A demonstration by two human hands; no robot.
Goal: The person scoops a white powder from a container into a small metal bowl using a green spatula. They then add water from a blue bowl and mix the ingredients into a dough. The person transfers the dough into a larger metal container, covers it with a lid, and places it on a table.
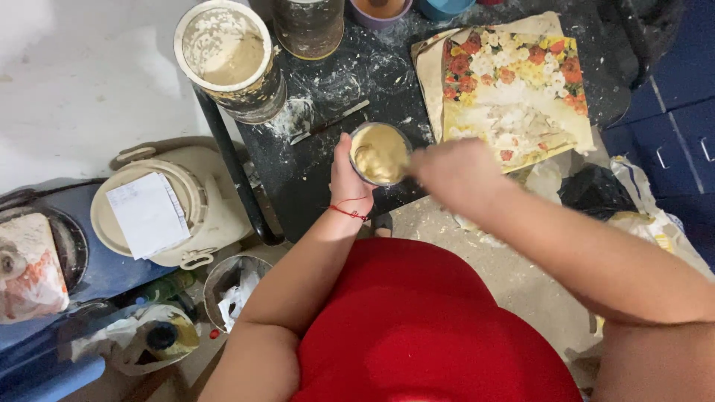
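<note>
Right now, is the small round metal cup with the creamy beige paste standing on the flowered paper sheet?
No, the small metal cup is held by the left hand over the dark flour-dusted table, beside the flowered sheet.

the small cup [380, 154] holds pale beige paste, and the large tub [223, 48] is smeared the same beige. the table [313, 160] is black with white dust streaks. the cloth [514, 89] shows red, orange, yellow and white flowers. a thin red string [350, 211] circles the left wrist.
</note>
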